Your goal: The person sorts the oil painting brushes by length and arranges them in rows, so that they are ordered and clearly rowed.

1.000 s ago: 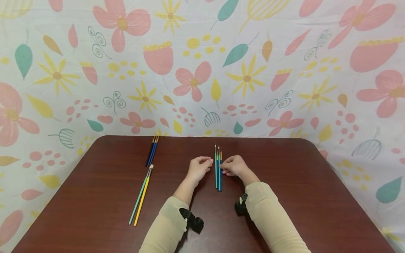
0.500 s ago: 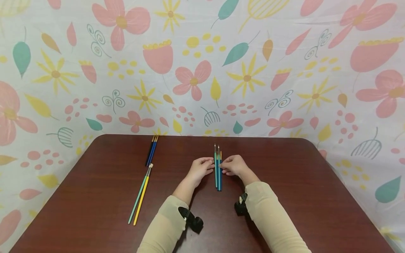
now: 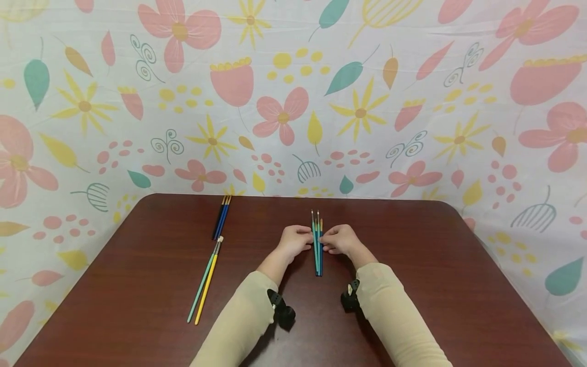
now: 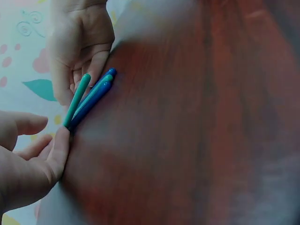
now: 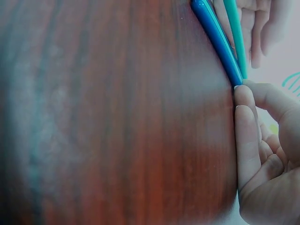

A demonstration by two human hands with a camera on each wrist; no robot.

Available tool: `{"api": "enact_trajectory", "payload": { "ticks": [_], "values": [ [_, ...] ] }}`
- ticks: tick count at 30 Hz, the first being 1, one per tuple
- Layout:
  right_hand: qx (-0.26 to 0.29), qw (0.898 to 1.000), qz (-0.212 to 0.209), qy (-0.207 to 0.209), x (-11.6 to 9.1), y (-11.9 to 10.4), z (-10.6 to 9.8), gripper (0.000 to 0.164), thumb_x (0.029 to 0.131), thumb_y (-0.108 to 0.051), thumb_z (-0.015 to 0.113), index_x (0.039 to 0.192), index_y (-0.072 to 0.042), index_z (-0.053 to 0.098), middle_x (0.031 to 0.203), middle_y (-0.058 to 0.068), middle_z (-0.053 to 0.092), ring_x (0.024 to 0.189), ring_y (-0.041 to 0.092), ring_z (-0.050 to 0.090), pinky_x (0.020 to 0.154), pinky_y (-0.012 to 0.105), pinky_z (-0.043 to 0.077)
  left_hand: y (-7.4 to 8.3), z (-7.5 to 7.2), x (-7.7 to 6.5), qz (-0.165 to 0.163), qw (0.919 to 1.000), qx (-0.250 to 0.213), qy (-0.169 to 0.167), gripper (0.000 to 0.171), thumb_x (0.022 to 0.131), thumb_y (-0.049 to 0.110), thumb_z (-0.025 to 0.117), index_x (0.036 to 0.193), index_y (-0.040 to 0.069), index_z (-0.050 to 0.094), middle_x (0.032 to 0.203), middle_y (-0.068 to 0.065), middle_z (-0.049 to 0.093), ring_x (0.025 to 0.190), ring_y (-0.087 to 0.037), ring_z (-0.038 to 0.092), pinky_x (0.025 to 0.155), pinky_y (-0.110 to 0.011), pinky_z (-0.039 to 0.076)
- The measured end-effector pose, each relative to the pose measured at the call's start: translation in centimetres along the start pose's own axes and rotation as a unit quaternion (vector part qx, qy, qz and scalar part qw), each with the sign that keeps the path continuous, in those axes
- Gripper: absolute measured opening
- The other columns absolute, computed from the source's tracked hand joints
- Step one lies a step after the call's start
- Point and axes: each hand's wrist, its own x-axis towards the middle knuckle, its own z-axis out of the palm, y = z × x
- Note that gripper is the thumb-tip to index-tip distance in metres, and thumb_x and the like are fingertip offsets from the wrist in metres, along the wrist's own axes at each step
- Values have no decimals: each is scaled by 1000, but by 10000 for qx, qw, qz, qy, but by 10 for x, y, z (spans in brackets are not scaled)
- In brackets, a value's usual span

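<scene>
Several thin paintbrushes, turquoise (image 3: 315,257) and blue (image 3: 321,260), lie close together on the table between both hands, bristles pointing away. From the left side, the left hand (image 3: 295,240) touches the outermost turquoise brush. In the left wrist view, its fingers (image 4: 60,147) meet that brush while the thumb stands apart. The right hand (image 3: 340,239) pinches the rightmost blue brush between thumb and index finger, as the right wrist view shows at the blue handle (image 5: 220,44). Part of the brush shafts is hidden by fingertips in the wrist views.
On the left of the brown table (image 3: 137,285) lie a green brush (image 3: 202,285) and a yellow brush (image 3: 207,285), their heads touching. Beyond them, dark blue brushes (image 3: 223,219) lie by the far edge. A floral cloth (image 3: 293,122) hangs behind.
The left hand has moved right against the brushes. The leftmost turquoise brush has shifted right and now tilts across the others. The right hand has stayed about where it was.
</scene>
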Motion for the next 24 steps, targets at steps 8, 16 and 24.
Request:
{"api": "enact_trajectory", "payload": {
  "ticks": [8,16,24],
  "values": [
    [-25,10000,-46,-62,0,-2,0,23,86,-13,68,99,6,67,73,7,68,59,10,65,58,27,57,9,7,6,-147,9931,904,736,24,81,9,72,102,-1,67,95,-15,67,71,-21,69,65,-31,58],
    [-8,9999,-114,-80,0,-2,-1,23,86,-12,68,100,7,67,75,9,68,59,10,64,59,27,57,16,17,6,-198,9799,1602,1174,13,79,12,76,87,4,69,87,-11,66,55,-15,64,53,-26,55],
    [-61,9999,-122,-96,2,1,-1,24,86,-14,69,98,6,67,76,9,69,60,10,65,59,28,57,15,19,6,-159,9781,1671,1232,9,80,10,74,85,4,70,77,-9,68,54,-16,64,52,-26,54]
  ]
}}
